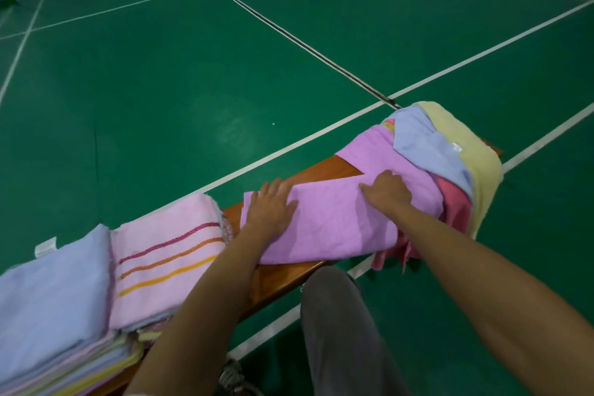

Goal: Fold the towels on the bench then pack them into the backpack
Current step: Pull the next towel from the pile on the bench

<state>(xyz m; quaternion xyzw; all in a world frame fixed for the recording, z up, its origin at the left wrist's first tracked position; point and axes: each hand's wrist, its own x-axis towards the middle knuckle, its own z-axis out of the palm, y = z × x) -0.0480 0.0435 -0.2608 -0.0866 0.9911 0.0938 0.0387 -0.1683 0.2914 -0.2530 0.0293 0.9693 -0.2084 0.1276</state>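
Nearest, folded stacks (58, 299) are sitting on the bench (283, 276). Left hand (270, 206) and right hand (387, 191), both spread flat, are pressing the purple towel (334, 225). Beyond, the unfolded pile (450, 151) is overhanging; tugging could be dragging it off. No backpack showing.

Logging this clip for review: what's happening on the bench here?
A person is folding a purple towel on a wooden bench, with the left hand and right hand pressed flat on it. Folded towels are stacked at the left; an unfolded heap waits at the right. No backpack is in view.
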